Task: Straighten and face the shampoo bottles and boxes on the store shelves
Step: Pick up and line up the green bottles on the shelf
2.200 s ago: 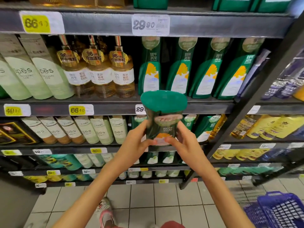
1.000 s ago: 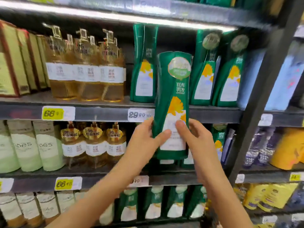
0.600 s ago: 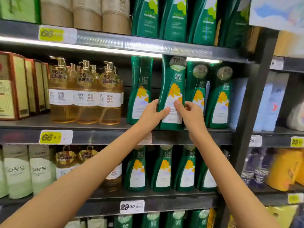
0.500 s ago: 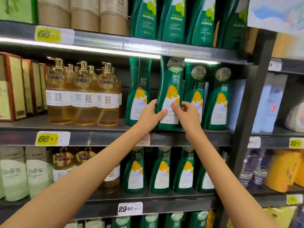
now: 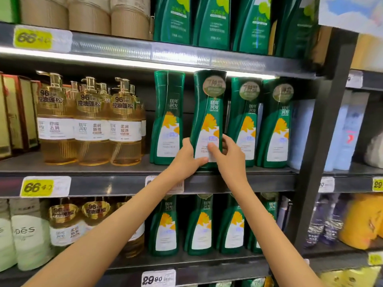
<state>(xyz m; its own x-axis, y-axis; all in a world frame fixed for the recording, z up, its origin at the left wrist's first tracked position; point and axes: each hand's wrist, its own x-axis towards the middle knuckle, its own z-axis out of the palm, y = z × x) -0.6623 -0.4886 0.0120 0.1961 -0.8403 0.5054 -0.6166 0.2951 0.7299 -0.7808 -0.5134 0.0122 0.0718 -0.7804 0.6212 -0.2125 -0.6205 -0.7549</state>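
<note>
Bottle (image 5: 207,121) now stands on shelf (image 5: 124,184), was mid-air; left hand (image 5: 186,160), right hand (image 5: 230,156) still grasping it.

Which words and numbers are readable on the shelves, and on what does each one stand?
"100年润发": held green bottle
"96" and "控油蓬松": amber pump bottles
"66": yellow price tag
"29.90": lower price tag
"水润丝滑": top-shelf green bottles, somewhat blurred
"pēs": pale green bottle, partly cut off
Small print elsewhere: too blurred.

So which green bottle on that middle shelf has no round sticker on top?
The leftmost green bottle, left of the one both hands hold. The other three carry round stickers.
</note>
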